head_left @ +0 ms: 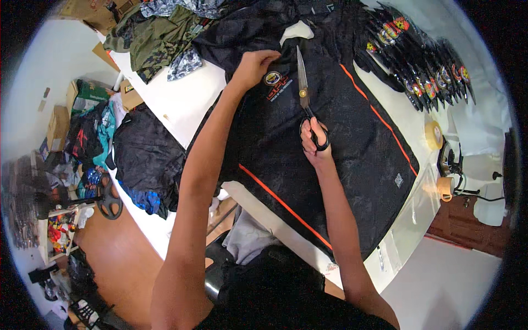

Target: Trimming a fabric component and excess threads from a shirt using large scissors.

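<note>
A black garment (pixel 369 165) with orange piping lies spread over the white table (pixel 204 91). On its chest is a round emblem (pixel 273 78) with orange lettering below. My left hand (pixel 254 70) rests just above that emblem, its fingers bent together in a pinch against the black cloth; what is between the fingertips is too small to make out. Long scissors (pixel 302 82) with black handles are in my right hand (pixel 316 140), fingers through the loops. Their blades look closed and point away from me over the cloth, toward the neck opening (pixel 297 32).
Camouflage clothes (pixel 165 41) are heaped at the far left, and a dark garment (pixel 147 151) hangs over the left table edge. Many packaged black items (pixel 423 66) lie at the far right. A tape roll (pixel 433 135) and an orange cup (pixel 445 188) stand along the right.
</note>
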A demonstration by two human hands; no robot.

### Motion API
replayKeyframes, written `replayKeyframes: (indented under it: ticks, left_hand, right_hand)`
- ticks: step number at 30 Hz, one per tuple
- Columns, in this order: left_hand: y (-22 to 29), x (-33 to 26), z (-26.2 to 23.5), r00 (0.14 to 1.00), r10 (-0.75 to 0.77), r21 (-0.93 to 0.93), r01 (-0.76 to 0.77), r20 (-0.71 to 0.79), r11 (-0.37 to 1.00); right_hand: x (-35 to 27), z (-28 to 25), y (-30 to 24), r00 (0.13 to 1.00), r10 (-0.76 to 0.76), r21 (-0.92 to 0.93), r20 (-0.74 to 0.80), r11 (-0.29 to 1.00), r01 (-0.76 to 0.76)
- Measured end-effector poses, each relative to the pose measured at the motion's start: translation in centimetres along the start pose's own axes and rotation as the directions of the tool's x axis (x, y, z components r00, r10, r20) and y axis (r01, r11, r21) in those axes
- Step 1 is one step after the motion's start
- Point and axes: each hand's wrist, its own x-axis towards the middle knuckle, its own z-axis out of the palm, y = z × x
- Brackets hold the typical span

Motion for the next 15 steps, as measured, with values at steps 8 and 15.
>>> replayKeyframes:
  ticks: [8,15]
  left_hand:
    - [-3.9,-1.7,1.1,0.928,-0.357,0.720,0.178,0.103,0.671]
    - [-4.4,0.4,1.5,0.930,-0.365,0.679,0.293,-0.039,0.673]
  right_hand:
    - [-0.5,0.1,0.0,0.997,0.018,0.076,-0.072,0.997,-0.013]
    - [-0.5,-0.3,0.1,0.997,-0.004,0.101,-0.075,0.995,0.011]
